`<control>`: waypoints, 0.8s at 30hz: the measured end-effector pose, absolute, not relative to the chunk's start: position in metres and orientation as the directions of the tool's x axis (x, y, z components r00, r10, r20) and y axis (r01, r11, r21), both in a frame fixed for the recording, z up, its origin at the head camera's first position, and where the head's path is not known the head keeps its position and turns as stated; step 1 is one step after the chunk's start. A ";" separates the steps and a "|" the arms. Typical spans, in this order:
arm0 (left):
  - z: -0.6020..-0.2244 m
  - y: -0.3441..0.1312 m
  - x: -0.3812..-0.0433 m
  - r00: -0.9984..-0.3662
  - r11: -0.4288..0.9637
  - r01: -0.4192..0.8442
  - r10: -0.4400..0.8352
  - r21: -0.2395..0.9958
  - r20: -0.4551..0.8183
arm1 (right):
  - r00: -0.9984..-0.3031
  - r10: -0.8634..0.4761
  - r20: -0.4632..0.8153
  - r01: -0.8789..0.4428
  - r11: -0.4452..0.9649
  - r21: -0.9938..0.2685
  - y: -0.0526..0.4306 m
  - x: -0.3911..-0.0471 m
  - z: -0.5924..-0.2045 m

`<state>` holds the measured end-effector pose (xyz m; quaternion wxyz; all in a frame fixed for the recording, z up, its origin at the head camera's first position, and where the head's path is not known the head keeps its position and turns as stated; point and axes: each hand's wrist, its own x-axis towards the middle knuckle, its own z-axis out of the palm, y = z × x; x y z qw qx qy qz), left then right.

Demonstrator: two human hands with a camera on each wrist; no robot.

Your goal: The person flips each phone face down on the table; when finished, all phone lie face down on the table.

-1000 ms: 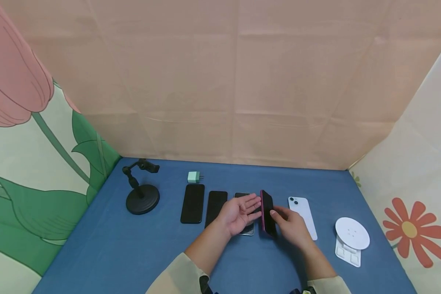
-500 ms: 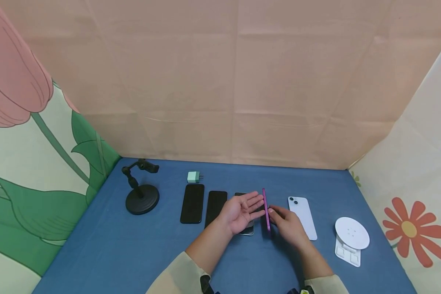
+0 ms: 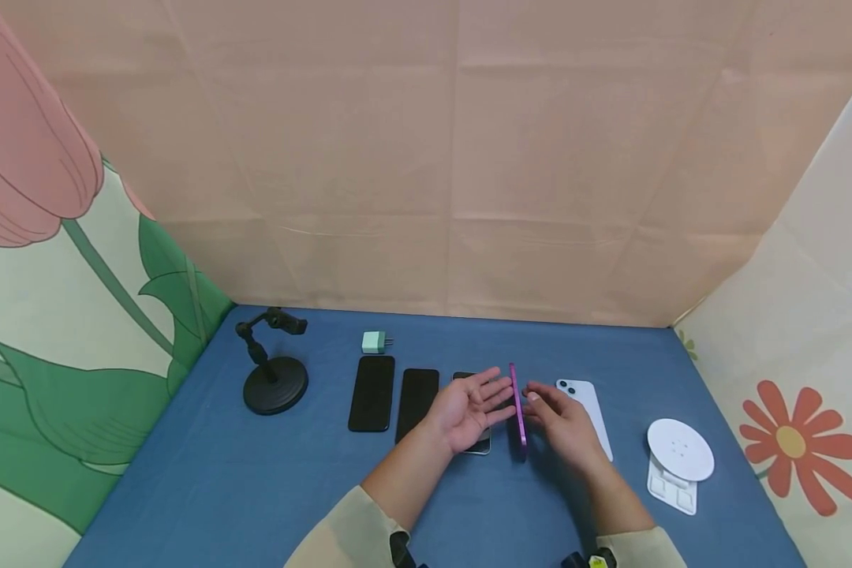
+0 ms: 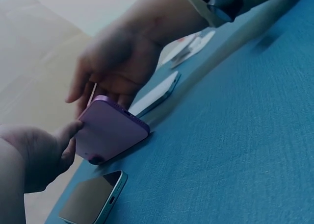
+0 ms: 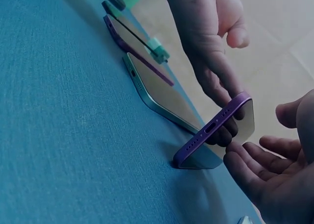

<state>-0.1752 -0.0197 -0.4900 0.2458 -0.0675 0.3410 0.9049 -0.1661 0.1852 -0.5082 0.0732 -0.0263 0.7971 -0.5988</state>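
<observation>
A purple phone [image 3: 517, 404] stands on its long edge, seen nearly edge-on in the head view. My left hand [image 3: 468, 410] is palm up with straight fingers, their tips at the phone's back [image 4: 113, 131] and upper edge. On the screen side is my right hand [image 3: 564, 426], fingers loosely bent. Its fingertips come very close to the dark screen in the right wrist view; contact there is hard to tell. Partly hidden beneath my left hand lies a light-edged phone [image 3: 479, 448], screen up. A white phone [image 3: 588, 412] lies back up beyond my right hand.
Two dark phones, one farther left [image 3: 372, 394] and one closer [image 3: 417, 394], lie screen up. Behind them is a mint charger plug [image 3: 374, 342]. A black round-based stand [image 3: 274, 385] is at left, a white disc-topped stand [image 3: 680, 451] at right, all on blue cloth [image 3: 312, 481].
The purple phone has turned from showing its screen to edge-on and shifted slightly right. My right fingers have loosened from it; my left hand has moved a little right.
</observation>
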 end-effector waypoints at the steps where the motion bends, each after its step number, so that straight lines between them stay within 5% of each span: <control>1: -0.490 -0.019 -0.175 -0.869 -0.646 -0.492 0.399 0.583 -0.292 | -0.988 -0.129 -0.084 0.044 0.282 -0.958 0.185 -0.166 -0.508; 24: -0.508 -0.005 -0.170 -0.838 -0.582 -0.543 0.416 0.605 -0.353 | -0.994 -0.071 -0.086 0.058 0.331 -0.942 0.195 -0.163 -0.499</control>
